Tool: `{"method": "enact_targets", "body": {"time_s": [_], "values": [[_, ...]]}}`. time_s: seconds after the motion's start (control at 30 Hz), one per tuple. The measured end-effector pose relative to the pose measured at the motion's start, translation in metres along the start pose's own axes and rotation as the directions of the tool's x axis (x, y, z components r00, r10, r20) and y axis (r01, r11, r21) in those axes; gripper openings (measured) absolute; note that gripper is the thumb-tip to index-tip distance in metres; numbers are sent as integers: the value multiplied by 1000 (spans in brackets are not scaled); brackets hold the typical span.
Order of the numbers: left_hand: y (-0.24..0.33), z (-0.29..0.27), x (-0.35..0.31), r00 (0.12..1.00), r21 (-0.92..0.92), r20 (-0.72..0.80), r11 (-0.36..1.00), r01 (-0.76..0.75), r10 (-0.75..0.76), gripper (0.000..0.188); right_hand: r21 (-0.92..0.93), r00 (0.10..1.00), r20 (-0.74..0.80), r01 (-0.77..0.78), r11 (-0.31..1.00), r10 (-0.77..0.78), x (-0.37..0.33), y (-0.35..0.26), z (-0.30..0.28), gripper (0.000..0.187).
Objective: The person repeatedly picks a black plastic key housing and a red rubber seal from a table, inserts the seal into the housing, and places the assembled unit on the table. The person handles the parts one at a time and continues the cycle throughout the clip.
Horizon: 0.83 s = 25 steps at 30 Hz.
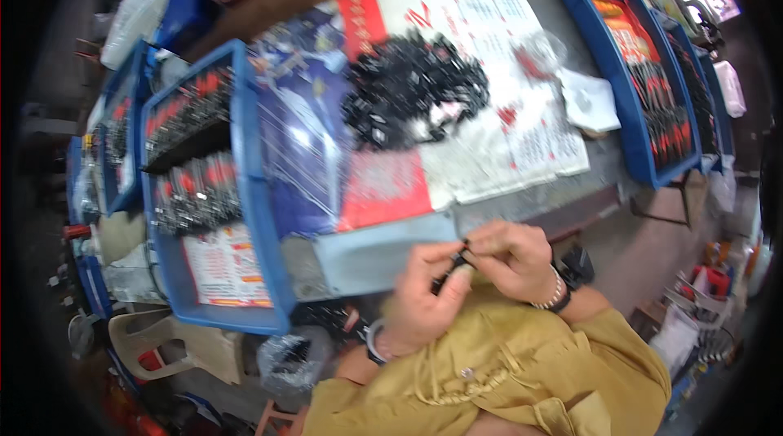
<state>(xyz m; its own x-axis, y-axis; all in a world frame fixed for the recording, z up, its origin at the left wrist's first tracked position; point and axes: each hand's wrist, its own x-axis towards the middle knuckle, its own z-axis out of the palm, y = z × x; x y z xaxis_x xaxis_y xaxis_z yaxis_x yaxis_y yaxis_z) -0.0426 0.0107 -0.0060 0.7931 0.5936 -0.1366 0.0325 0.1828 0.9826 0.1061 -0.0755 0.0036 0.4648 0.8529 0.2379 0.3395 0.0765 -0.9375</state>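
Close to my body, just off the table's front edge, my left hand (428, 289) and my right hand (514, 261) meet. Between them is a small black part (458, 260), pinched by the fingers of both; its exact kind is too small and blurred to make out. Beyond the hands, a heap of small black shiny parts (416, 89) lies on printed paper sheets (506, 142) spread over the table.
At the left, a blue tray (269, 256) holds rows of red-and-black tools (196, 183). Another blue tray (628, 138) with similar pieces stands at the right. A crumpled white paper (589, 100) lies beside it. Below left are a beige plastic chair (175, 346) and a clear plastic bag (294, 358).
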Motion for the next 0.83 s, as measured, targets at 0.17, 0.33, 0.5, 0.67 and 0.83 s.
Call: {"method": "enact_targets", "body": {"time_s": [0.17,0.33,0.5,0.67,0.83], "values": [[3,3,6,995,-72,-86,996,51,-57,23,115,991,3,-130,985,131,7,-3,6,10],[4,1,8,998,-85,-31,995,59,-61,25,-1,990,-121,73,997,-72,13,3,5,9],[6,6,6,999,-85,-25,996,41,-43,25,33,993,-117,8,999,-4,1,-1,1,11],[11,12,7,998,-57,-43,997,51,-53,23,-18,987,-159,29,999,-32,-2,-7,-3,14],[5,11,7,997,-137,-37,988,65,-70,27,69,995,-101,29,997,-22,-8,-3,-3,16]]}}
